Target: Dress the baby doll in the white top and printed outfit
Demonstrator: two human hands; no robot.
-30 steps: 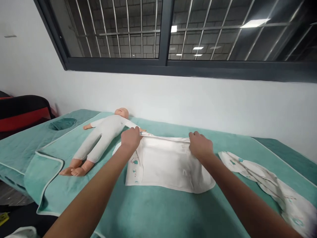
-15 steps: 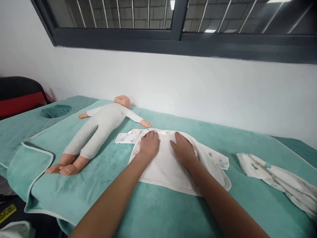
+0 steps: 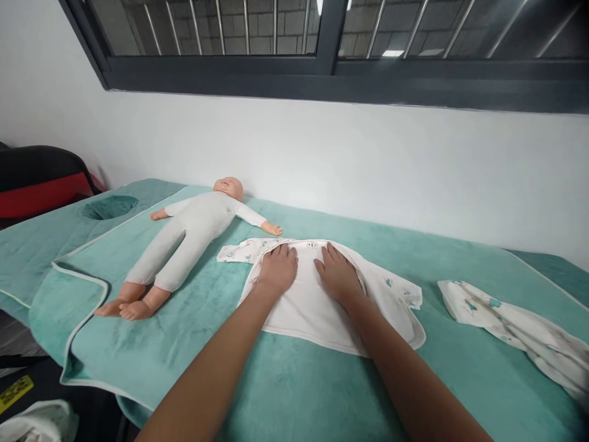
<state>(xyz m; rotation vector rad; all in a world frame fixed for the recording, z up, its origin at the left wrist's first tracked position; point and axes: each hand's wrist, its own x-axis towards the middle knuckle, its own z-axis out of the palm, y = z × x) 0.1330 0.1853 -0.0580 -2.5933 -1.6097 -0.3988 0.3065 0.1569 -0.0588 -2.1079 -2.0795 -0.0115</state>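
Note:
A white baby shirt (image 3: 306, 294) with small printed motifs on its sleeves lies spread on the green blanket (image 3: 285, 393), its inner side showing. My left hand (image 3: 278, 267) rests flat on its upper left part, fingers pointing at the neckline. On the upper right part lies my right hand (image 3: 339, 274), palm down with the thumb apart. Both hands press on the cloth without lifting it. To the left, a baby doll (image 3: 196, 221) in a white bodysuit lies on its back, one hand close to the shirt's left sleeve.
A bunched printed white garment (image 3: 515, 325) lies at the right. Behind the bed stands a white wall (image 3: 322, 159) under a dark window frame (image 3: 230, 80). A black and red object (image 3: 46, 190) is at the far left, with a white cloth item (image 3: 41, 423) low in the corner.
The view has shifted slightly. Both hands stay in nearly the same place on the shirt, and the doll and the other garment have not moved.

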